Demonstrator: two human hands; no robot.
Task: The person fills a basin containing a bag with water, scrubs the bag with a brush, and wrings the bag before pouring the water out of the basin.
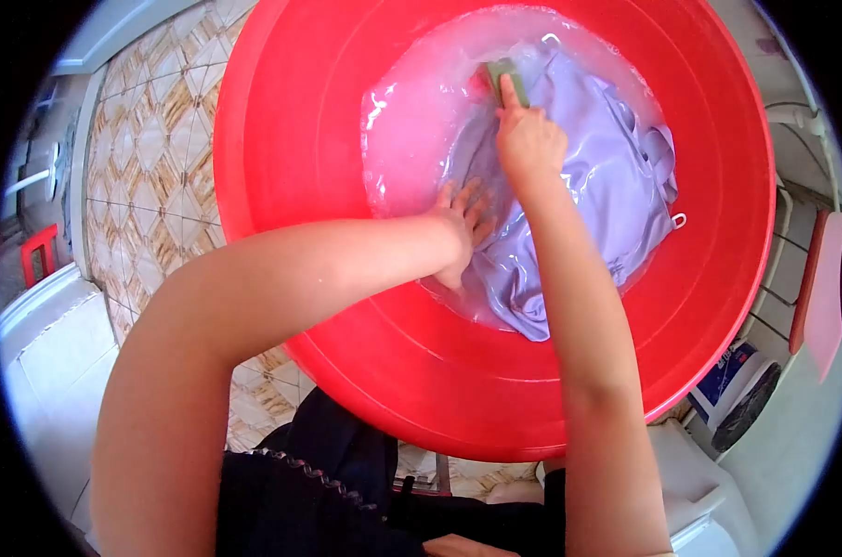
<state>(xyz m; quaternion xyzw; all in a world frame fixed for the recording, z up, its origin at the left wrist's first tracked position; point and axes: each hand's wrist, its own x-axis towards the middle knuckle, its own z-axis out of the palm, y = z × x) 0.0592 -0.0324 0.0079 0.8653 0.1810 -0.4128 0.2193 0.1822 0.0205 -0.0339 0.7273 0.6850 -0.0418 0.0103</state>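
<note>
A wide red basin [281, 121] holds cloudy, sudsy water and a wet lavender garment [597, 167] spread through it. White loops show at the garment's edges. My right hand [530, 144] grips a small green block [506, 79] against the cloth near the far side, index finger stretched along its top. Whether the block is a bar of soap or a brush, I cannot tell. Fingers spread, my left hand [460, 230] lies on the garment's near-left part, partly in the water, and holds nothing.
Patterned tiles [151, 158] cover the floor at left. A metal rack [778, 241] stands at right, with a pink sheet-like item [825, 288] and a white-and-blue tub [732, 385] beside it. At far left is a red plastic object [40, 255].
</note>
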